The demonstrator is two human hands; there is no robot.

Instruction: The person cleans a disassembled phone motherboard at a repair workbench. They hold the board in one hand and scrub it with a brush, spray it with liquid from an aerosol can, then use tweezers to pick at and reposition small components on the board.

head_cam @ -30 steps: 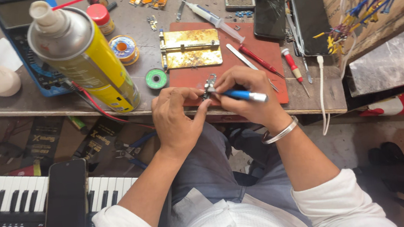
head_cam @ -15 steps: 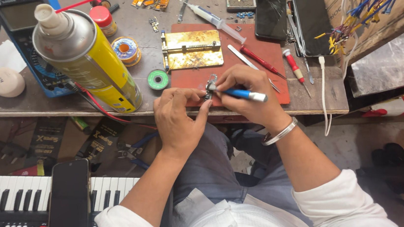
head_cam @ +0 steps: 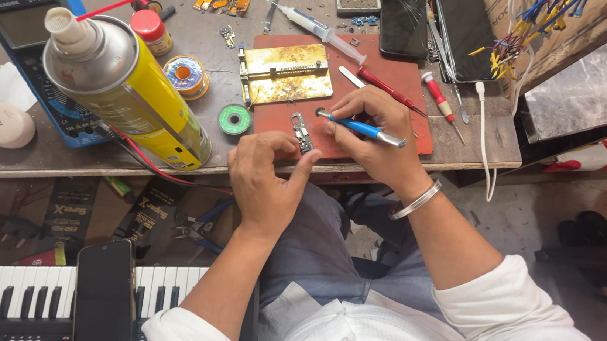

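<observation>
At the centre of the frame, the left hand (head_cam: 266, 181) is pinching a small circuit part (head_cam: 303, 133) against the red mat (head_cam: 392, 88) on the desk (head_cam: 217, 45). The right hand (head_cam: 374, 138) is gripping a blue-handled tool (head_cam: 359, 128), its tip just beside the part. The work seems mid-step; steady aim is needed.

We wear a white shirt (head_cam: 378, 330) with its sleeves rolled up to the elbows, leaving both forearms bare. Below it show our grey-blue trousers (head_cam: 317, 239). A plain silver bangle (head_cam: 416, 200) circles the right wrist; our hands carry no gloves, and the left wrist is bare.
</observation>
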